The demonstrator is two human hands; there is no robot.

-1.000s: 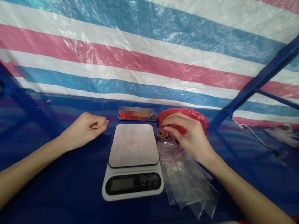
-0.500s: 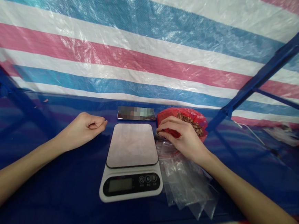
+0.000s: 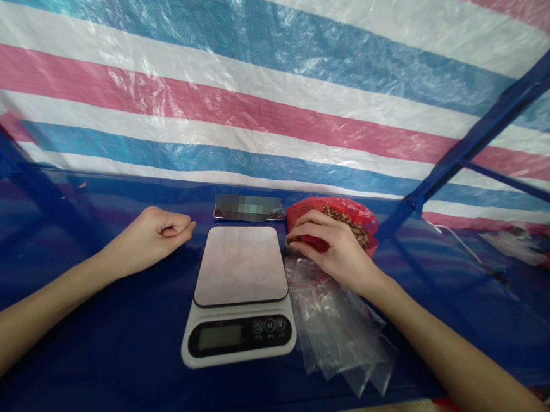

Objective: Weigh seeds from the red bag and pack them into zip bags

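**Bench Scale, Red Bag and Hand Positions**

The scale (image 3: 244, 267) stands on the blue table (image 3: 103, 326), between the two hands. Its long axis runs from the back of the table toward the person; the end with the display (image 3: 220, 337) faces the person, its front edge rising slightly to the right. The red bag (image 3: 303, 205) lies right of the scale's far end, long axis left to right, with brown pieces (image 3: 358, 231) exposed in its opening. The clear plastic bags (image 3: 336, 328) form an overlapping fan beside the scale, running from its right side down toward the table's near edge.

Right hand (image 3: 331, 245): enters from the lower right, back uppermost, in front of the red bag. Thumb and fingers point left, tips drawn together near the scale's far right corner. Whether they grip an item cannot be determined.

Left hand (image 3: 155, 238): closed in a loose fist left of the scale, not touching it.

A flat device (image 3: 249, 208) lies crosswise behind the scale. A striped sheet (image 3: 264, 103) hangs behind the table; a blue frame bar (image 3: 475, 139) slants at right.
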